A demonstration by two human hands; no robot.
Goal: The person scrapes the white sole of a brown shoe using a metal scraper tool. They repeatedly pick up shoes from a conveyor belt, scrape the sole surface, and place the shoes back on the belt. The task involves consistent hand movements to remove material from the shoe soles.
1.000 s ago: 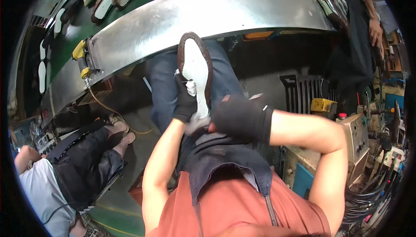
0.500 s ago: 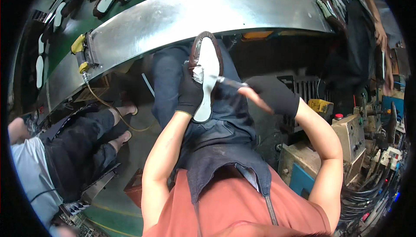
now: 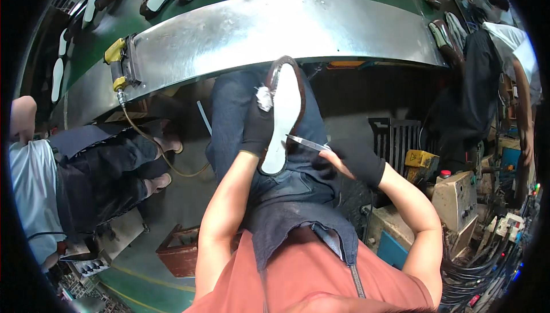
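Shoe (image 3: 287, 104) in left hand (image 3: 258, 127); right hand (image 3: 360, 157), holding blade (image 3: 306, 142), beside it.

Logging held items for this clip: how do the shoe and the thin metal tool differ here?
The shoe is broad, brown with a white underside; the thin metal tool is narrow and silvery. The shoe points lengthwise toward the bench, while the tool slants sideways, its tip over the underside. The left hand holds the shoe, the right hand the tool. Both are held in gloved hands.
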